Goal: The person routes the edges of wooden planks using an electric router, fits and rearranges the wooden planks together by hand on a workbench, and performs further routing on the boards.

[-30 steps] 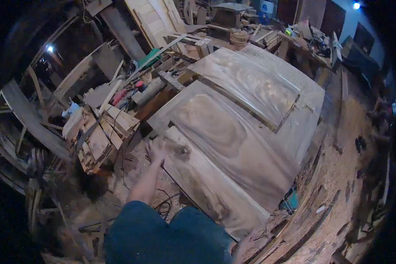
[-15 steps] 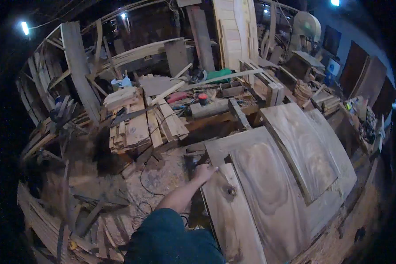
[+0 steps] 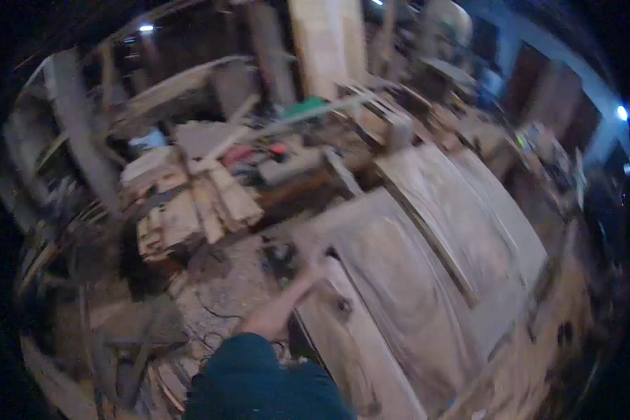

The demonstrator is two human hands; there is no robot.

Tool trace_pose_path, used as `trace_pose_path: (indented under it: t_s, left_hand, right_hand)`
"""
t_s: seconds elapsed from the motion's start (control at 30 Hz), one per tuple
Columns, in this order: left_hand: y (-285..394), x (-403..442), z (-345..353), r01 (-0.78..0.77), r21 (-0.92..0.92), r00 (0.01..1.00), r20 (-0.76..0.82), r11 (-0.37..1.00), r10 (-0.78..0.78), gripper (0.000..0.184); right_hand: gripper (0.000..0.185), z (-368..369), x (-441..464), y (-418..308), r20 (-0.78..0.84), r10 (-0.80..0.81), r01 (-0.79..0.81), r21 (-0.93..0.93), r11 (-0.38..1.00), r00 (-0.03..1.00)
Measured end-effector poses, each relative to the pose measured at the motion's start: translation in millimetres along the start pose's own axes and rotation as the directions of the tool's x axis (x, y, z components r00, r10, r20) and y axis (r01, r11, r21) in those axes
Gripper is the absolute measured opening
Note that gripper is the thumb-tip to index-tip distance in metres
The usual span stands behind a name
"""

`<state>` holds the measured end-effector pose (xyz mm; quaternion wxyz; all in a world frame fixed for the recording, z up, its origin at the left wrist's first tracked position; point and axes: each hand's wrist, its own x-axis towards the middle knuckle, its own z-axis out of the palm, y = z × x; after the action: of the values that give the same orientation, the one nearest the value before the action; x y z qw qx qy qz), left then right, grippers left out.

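My left hand (image 3: 316, 267), at the end of a bare forearm and dark sleeve, is at the far end of a narrow wooden board (image 3: 350, 329) with a dark knot. The hand is blurred; it looks closed on the board's corner, with some fingers hidden. Right beside that board lies a wider panel (image 3: 399, 280) with swirling grain. Farther right, another grained wooden panel (image 3: 448, 217) rests on top, its near edge raised. My right hand is out of view.
Stacked wood offcuts (image 3: 182, 217) lie on a bench to the left. A red-topped object (image 3: 278, 150) and a green item (image 3: 304, 107) sit among clutter behind the panels. Sawdust and a dark cable (image 3: 213, 308) cover the floor at left.
The view has swung to the right and blurred, so the scene sits farther left. My left hand stays at the same end of the narrow board.
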<state>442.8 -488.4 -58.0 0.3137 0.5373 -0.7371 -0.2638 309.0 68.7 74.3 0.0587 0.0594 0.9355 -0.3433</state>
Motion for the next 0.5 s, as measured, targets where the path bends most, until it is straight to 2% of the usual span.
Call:
trace_pose_path:
  t_s: [0.1, 0.17, 0.23, 0.33, 0.43, 0.5]
  left_hand:
    - [116, 13, -69, 0.022, -0.267, 0.979, 0.200, 0.964, 0.033, 0.056]
    - [113, 19, -52, -0.013, 0.061, 0.993, 0.118, 0.998, 0.006, 0.051]
    - [127, 25, -45, 0.003, 0.030, 0.998, 0.059, 1.000, -0.005, 0.049]
    - [131, 49, -19, -0.269, 0.250, 0.950, -0.093, 0.930, 0.299, 0.041]
    - [175, 68, 14, -0.331, 0.047, 0.909, 0.284, 0.942, 0.305, 0.035]
    - [200, 63, 71, -0.559, -0.207, 0.724, 0.350, 0.803, 0.594, 0.029]
  right_hand:
    - [0.056, -10, -6, 28, -0.064, 0.088, -0.085, 0.042, 0.996, 0.994]
    - [0.056, -15, -8, 46, -0.083, 0.120, -0.114, 0.073, 0.991, 0.989]
    - [0.056, -22, -8, 53, -0.096, 0.145, -0.137, 0.088, 0.987, 0.985]
    - [0.056, -36, -1, 41, -0.091, 0.166, -0.158, 0.088, 0.984, 0.982]
    - [0.056, -36, 25, 13, -0.091, 0.147, -0.142, 0.055, 0.988, 0.985]
    - [0.051, -6, 61, 65, -0.213, 0.029, -0.006, 0.110, 0.994, 0.977]
